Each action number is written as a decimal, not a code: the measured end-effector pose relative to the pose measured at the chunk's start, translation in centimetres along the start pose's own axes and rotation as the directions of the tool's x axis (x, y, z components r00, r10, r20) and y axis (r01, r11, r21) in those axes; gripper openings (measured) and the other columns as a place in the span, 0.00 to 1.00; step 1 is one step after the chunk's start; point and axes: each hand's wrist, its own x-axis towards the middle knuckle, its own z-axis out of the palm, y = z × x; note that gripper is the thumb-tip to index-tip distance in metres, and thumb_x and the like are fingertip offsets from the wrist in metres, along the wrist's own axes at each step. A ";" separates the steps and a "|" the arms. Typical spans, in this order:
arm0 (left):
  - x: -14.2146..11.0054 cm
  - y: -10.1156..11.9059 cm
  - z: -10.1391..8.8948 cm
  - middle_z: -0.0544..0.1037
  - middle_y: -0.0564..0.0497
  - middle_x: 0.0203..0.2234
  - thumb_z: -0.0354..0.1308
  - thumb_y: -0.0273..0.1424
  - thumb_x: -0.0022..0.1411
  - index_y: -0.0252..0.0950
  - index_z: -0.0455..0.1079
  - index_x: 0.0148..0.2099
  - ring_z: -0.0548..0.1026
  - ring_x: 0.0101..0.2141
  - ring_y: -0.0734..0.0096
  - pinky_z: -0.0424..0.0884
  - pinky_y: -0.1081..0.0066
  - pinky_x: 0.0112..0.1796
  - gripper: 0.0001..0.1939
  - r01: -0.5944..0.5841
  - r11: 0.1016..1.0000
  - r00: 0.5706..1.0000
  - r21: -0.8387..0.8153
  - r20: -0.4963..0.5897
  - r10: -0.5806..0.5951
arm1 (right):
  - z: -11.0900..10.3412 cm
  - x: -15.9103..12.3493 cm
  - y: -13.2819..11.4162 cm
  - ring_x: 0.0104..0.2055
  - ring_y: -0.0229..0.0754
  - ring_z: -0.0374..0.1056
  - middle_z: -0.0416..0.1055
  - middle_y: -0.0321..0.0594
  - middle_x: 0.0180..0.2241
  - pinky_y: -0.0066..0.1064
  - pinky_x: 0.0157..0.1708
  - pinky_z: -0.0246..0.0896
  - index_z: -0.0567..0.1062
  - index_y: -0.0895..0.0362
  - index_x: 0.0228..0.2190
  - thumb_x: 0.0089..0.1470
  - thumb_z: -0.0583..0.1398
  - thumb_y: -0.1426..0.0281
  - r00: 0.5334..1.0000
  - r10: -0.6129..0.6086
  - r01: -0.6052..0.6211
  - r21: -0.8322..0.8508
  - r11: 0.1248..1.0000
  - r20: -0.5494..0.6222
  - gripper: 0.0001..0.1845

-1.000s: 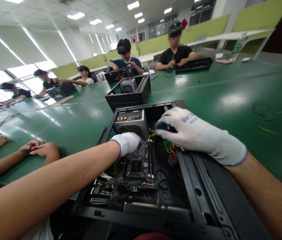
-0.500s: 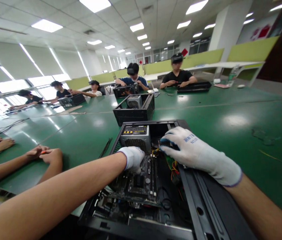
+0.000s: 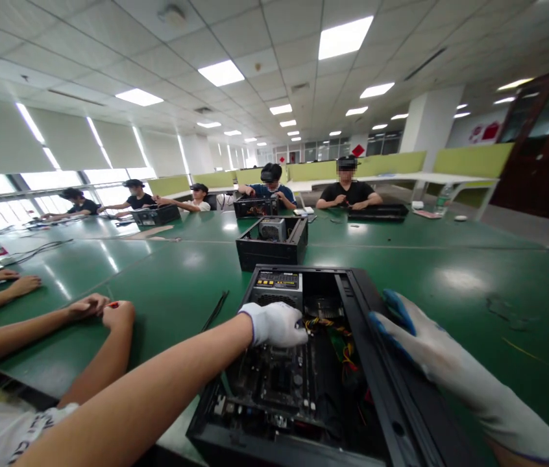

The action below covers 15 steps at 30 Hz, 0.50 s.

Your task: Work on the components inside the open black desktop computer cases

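Observation:
An open black computer case [image 3: 376, 324] lies in front of me, with a motherboard [image 3: 284, 370] and a grey power supply [image 3: 279, 285] inside. My left hand [image 3: 281, 324], in a white glove, is closed over the board beside the power supply. Its fingers pinch the end of a yellow and black power cable [image 3: 326, 322]; the exact grip is partly hidden. My right hand [image 3: 430, 344], gloved with blue fingertips, is open at the case's right rail, thumb and fingers apart, holding nothing. More coloured wires [image 3: 350, 357] hang inside the case.
Another open case [image 3: 272, 243] stands just beyond mine on the green table [image 3: 450, 279]. A person's bare hands [image 3: 104, 308] rest at my left, holding a small red item. Black cable ties or wires [image 3: 216, 310] lie beside my case. Several people work across the table.
My right hand has left the case interior and moved right to the outer rail, opening. My left hand has shifted to the yellow and black cable. The view has tilted up.

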 end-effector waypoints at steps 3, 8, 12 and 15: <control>-1.6 0.3 -0.7 0.81 0.40 0.45 0.44 0.43 0.68 0.35 0.73 0.46 0.79 0.48 0.54 0.75 0.62 0.50 0.21 -0.044 0.999 0.995 -0.019 -0.089 0.043 | 0.4 -2.0 1.8 0.64 0.61 0.63 0.70 0.41 0.61 0.52 0.62 0.63 0.65 0.42 0.65 0.53 0.60 0.45 0.988 0.109 -0.131 0.228 0.965 0.110 0.41; -7.8 -0.1 -1.1 0.77 0.40 0.45 0.44 0.36 0.71 0.36 0.68 0.44 0.76 0.48 0.56 0.72 0.59 0.52 0.14 -0.189 0.982 0.938 0.026 -0.291 0.188 | 1.6 -3.0 1.7 0.65 0.61 0.60 0.74 0.38 0.57 0.51 0.64 0.60 0.66 0.42 0.65 0.49 0.63 0.46 0.979 0.166 -0.204 0.461 0.864 0.122 0.43; -13.9 -0.3 0.1 0.75 0.42 0.44 0.44 0.31 0.71 0.38 0.67 0.45 0.75 0.46 0.59 0.72 0.60 0.51 0.10 -0.211 0.977 0.811 0.034 -0.552 0.195 | 2.4 -2.6 -0.6 0.65 0.61 0.61 0.71 0.43 0.60 0.47 0.65 0.57 0.63 0.52 0.67 0.50 0.64 0.47 0.963 0.184 -0.268 0.597 0.756 0.199 0.47; -17.3 0.1 2.1 0.74 0.45 0.41 0.44 0.32 0.72 0.40 0.67 0.45 0.76 0.39 0.65 0.75 0.66 0.43 0.11 -0.160 0.982 0.736 -0.097 -0.675 0.054 | 3.8 -2.2 -3.7 0.64 0.59 0.64 0.71 0.44 0.60 0.47 0.65 0.57 0.59 0.52 0.68 0.55 0.62 0.49 0.955 0.110 -0.271 0.665 0.696 0.274 0.46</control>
